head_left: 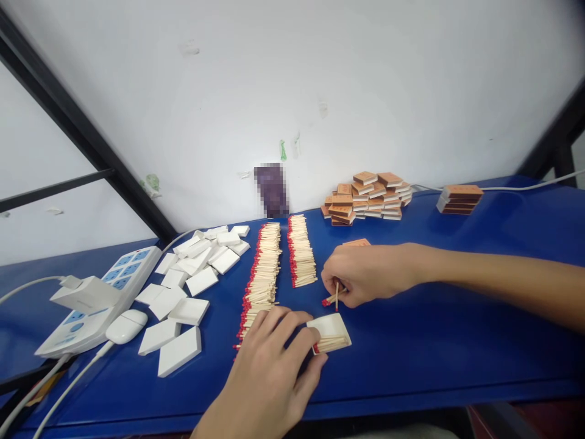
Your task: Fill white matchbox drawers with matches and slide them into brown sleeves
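- The left hand (pixel 269 360) gripped the tray (pixel 323 325) by its left end, the thumb at the near corner and the fingers at the far one.
- The tray lay open side up on the blue worktop (pixel 411 366), its long axis running roughly left to right.
- Inside it, a few loose matches (pixel 333 344) lay along the near side, red heads to the left.
- The right hand (pixel 365 274) was closed in a pinch on a small bunch (pixel 326 302); most heads there also pointed left, but one match (pixel 337 297) stood across the others, head down.
- That bunch sat just beyond the tray's far edge, the right hand being the nearer to that side; whether any match touched the rim could not be told.
- Two rows of matches, a longer one (pixel 262 268) and a shorter one (pixel 301 253), ran away from the left hand towards the wall (pixel 320 73).
- White trays (pixel 202 281) lay scattered to the left, and orange boxes (pixel 365 198) were heaped beyond the right hand.
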Demonstrator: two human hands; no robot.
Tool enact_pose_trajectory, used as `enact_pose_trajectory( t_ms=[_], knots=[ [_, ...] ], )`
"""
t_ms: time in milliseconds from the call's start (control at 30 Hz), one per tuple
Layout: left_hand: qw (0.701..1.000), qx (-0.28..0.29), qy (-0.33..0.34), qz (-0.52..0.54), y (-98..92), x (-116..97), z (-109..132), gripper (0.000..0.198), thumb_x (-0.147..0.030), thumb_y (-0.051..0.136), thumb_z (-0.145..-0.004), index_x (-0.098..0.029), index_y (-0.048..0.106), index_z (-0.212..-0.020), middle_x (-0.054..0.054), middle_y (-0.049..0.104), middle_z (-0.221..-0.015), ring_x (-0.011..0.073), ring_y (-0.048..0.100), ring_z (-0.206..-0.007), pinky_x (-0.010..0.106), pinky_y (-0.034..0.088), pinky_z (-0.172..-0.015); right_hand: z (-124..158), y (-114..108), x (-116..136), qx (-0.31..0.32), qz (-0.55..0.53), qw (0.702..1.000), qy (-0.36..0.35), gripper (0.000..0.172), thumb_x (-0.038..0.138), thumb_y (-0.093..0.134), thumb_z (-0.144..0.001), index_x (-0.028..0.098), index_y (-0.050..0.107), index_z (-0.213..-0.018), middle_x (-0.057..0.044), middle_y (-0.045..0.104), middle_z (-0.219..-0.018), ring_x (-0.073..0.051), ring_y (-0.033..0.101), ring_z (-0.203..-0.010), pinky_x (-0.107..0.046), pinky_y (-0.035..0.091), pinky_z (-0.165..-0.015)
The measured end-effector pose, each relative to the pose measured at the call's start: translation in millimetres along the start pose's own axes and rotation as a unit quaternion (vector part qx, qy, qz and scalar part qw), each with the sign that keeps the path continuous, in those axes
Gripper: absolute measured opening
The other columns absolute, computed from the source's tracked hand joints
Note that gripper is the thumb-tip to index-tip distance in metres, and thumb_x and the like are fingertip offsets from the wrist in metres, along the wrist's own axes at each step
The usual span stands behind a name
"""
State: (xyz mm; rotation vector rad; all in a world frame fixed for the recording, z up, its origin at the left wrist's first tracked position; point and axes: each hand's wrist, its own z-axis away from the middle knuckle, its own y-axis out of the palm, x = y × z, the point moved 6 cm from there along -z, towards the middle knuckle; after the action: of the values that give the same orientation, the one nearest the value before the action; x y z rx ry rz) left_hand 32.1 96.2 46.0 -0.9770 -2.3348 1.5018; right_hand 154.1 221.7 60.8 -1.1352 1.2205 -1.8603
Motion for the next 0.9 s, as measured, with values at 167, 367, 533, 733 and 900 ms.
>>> enact_pose_trajectory(
  t_ms=[167, 367, 533, 733, 900],
  knots=[
    [1.0, 0.003, -0.017, 0.016, 1.1, 2.0, 2.9, 0.014, -0.017, 0.059, -0.094, -0.022, 0.054, -0.106, 0.004, 0.067, -0.104, 0.024, 0.058, -0.094, 0.042, 0.05, -0.084, 4.7, -12.8, 3.7, -0.014, -0.041, 0.999, 0.015, 0.014, 0.012, 0.061, -0.073, 0.016, 0.07, -0.082, 0.001, 0.068, -0.072, -0.012, 0.057, -0.064, -0.022, 0.035, -0.056],
    [0.998, -0.006, -0.054, 0.022, 1.2, 7.1, 5.7, 0.028, -0.018, 0.06, -0.092, -0.021, 0.048, -0.117, 0.007, 0.064, -0.106, 0.0258, 0.06, -0.098, 0.041, 0.053, -0.082, 10.5, -10.6, 24.9, -0.021, -0.127, 0.992, -0.019, 0.012, 0.019, 0.065, -0.077, 0.016, 0.073, -0.085, 0.001, 0.069, -0.071, -0.011, 0.062, -0.064, -0.02, 0.042, -0.06],
    [0.998, -0.013, -0.055, 0.017, 2.0, 8.2, 7.6, 0.034, -0.019, 0.062, -0.092, -0.022, 0.048, -0.123, 0.007, 0.064, -0.107, 0.0256, 0.061, -0.1, 0.04, 0.053, -0.084, 9.3, 7.4, 41.1, -0.032, -0.108, 0.992, -0.049, 0.015, 0.01, 0.058, -0.076, 0.015, 0.071, -0.083, 0.001, 0.068, -0.071, -0.01, 0.058, -0.061, -0.021, 0.039, -0.057],
    [0.998, -0.008, -0.049, 0.029, 0.7, 5.7, 2.7, 0.024, -0.018, 0.061, -0.092, -0.022, 0.054, -0.115, 0.004, 0.068, -0.103, 0.0233, 0.06, -0.094, 0.038, 0.053, -0.08, 8.7, 15.4, 46.7, -0.033, -0.06, 0.996, -0.054, 0.014, 0.01, 0.056, -0.081, 0.016, 0.067, -0.074, 0.001, 0.065, -0.067, -0.011, 0.052, -0.059, -0.025, 0.034, -0.056],
    [0.999, -0.016, -0.029, 0.039, -1.2, 2.8, -0.8, 0.018, -0.016, 0.061, -0.093, -0.022, 0.06, -0.109, 0.003, 0.07, -0.104, 0.0222, 0.061, -0.094, 0.039, 0.052, -0.085, 13.5, 15.7, 49.7, -0.026, -0.02, 0.998, -0.051, 0.019, 0.016, 0.055, -0.088, 0.017, 0.063, -0.07, -0.001, 0.063, -0.068, -0.013, 0.051, -0.061, -0.027, 0.032, -0.056]
  ],
)
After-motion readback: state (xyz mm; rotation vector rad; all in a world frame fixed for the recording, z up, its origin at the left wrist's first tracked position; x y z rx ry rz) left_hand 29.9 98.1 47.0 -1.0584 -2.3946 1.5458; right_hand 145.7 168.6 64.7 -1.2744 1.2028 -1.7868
